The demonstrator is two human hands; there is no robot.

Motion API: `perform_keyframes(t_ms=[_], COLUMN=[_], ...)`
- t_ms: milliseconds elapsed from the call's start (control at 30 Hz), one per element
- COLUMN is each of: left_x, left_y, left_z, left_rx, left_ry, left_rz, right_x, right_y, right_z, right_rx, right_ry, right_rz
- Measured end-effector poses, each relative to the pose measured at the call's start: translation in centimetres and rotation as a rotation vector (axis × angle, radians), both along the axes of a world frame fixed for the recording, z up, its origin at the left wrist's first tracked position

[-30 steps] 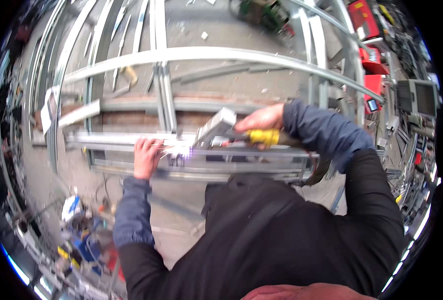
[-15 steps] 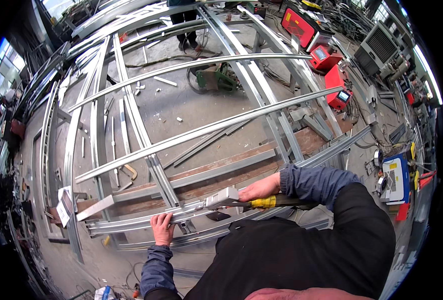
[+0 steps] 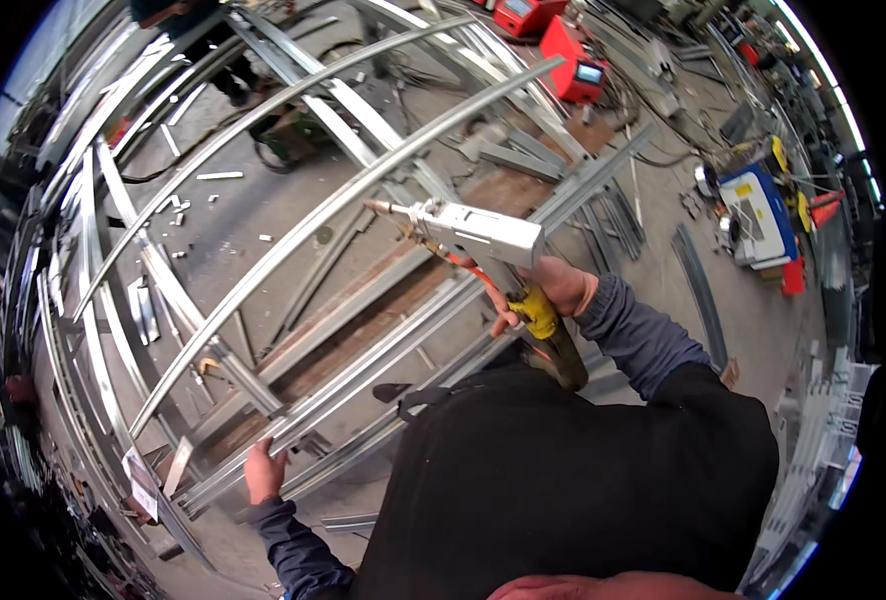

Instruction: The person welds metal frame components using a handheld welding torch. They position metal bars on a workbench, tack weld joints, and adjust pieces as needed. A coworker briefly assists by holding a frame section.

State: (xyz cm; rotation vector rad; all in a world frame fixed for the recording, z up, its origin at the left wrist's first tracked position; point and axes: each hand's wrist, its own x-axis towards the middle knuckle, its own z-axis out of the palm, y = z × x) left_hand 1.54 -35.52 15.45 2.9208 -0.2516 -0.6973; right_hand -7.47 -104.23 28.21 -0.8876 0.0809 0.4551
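My right hand (image 3: 563, 287) is wrapped around the handle of a grey welding gun (image 3: 478, 228). Its thin copper-coloured tip points to the upper left, above the metal frame. Yellow tape (image 3: 536, 312) circles the lower handle, and a thick dark cable sleeve (image 3: 563, 358) hangs beneath. At lower left, my left hand (image 3: 265, 472) grips the near side of a long silver metal rail (image 3: 348, 378), close to its left end; the rail partly hides the fingertips. Another long rail (image 3: 338, 208) crosses the frame farther away.
Red machines with small screens (image 3: 571, 75) stand at the far right. A blue-and-white case (image 3: 758, 215) sits on the floor to the right, near gauges. Another person (image 3: 203, 50) stands beyond the frame at upper left. Offcuts (image 3: 178, 210) lie scattered on the floor.
My right hand has lifted the welding gun off the near rail and turned it, so it now stands higher and farther right. My left hand stays at the rail; the view has shifted.
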Motion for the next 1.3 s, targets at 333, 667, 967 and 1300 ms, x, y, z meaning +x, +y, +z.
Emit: perform_keyframes(t_ms=[333, 667, 967, 1300], left_x=[-4.3, -5.0, -5.5, -4.9], left_y=[-49.6, -61.9, -62.3, -63.1], left_z=[-2.8, -8.4, -9.3, -8.5], left_rx=[-0.601, -0.525, -0.48, -0.408], left_ry=[-0.258, -0.317, -0.364, -0.332], left_rz=[-0.365, -0.337, -0.337, -0.374], right_x=[-11.4, -15.7, -17.1, -21.0], right_y=[-19.7, -23.6, -25.5, -25.8], right_z=[-2.3, -4.0, -6.9, -9.4], right_rx=[-0.258, -0.756, -1.085, -0.653], right_ry=[0.205, 0.068, -0.14, 0.249], right_rz=[-0.29, 0.027, 0.112, -0.259])
